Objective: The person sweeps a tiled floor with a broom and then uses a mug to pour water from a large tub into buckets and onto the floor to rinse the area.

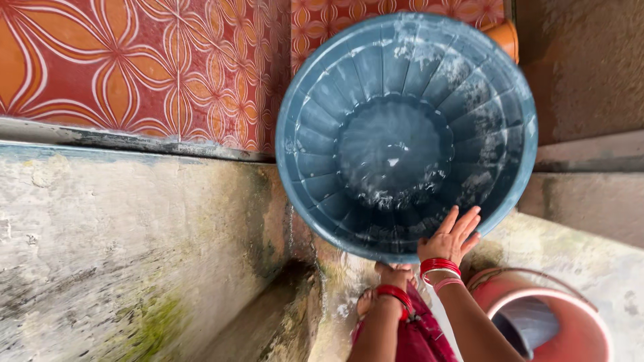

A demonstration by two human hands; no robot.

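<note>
**Blue tub tipped up in two hands**

A large blue plastic tub [406,134] is held tilted on edge, its ribbed, wet inside facing the camera. The right hand [451,236] lies flat against the inside of the tub's lower rim, fingers spread and pointing up. The left hand [394,273] is curled under that same lower rim from outside, gripping the edge; its fingers are mostly hidden behind the rim. Both wrists carry red bangles [439,266].

The tub hangs above the stained concrete floor [134,228], over the dark, mossy gutter [282,315] that runs along it. Behind the tub's upper edge is a wall of red and orange flower-patterned tiles [147,67]. Near the lower right corner of the floor stands a red bucket [557,322], just beside the right forearm. Red cloth [422,335] shows between the arms.
</note>
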